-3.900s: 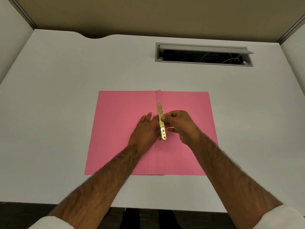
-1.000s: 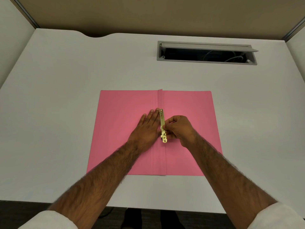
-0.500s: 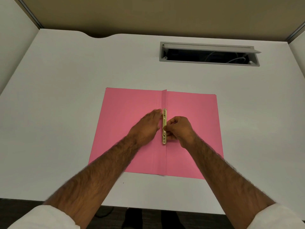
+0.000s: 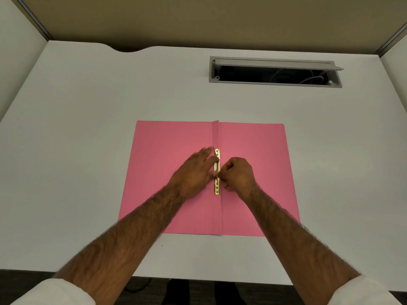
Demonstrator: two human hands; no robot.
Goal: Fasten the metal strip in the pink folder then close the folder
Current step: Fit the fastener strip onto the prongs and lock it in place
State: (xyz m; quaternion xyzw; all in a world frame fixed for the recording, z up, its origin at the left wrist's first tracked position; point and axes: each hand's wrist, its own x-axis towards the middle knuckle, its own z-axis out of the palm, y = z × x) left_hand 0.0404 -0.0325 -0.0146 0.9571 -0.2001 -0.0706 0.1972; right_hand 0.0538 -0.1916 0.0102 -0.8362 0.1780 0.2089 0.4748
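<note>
The pink folder [image 4: 253,150] lies open and flat on the white desk. A gold metal strip [image 4: 217,188] runs lengthwise along the folder's centre fold, lying flat. My left hand [image 4: 193,172] rests on the left leaf with fingers stretched out, fingertips touching the strip's upper part. My right hand [image 4: 237,172] is curled on the right side of the fold, thumb and fingers pinching at the strip's middle. A thin dark prong sticks up near the strip's top end.
A grey cable tray [image 4: 275,72] with its lid raised is set into the desk at the back right. Partition walls enclose the desk on the left, right and back. The desk's front edge [image 4: 198,279] is close to me.
The strip, tilted and lifted a second ago, now lies straight along the fold. My left fingers have slid up to its top; my right hand stays pinched at its middle.
</note>
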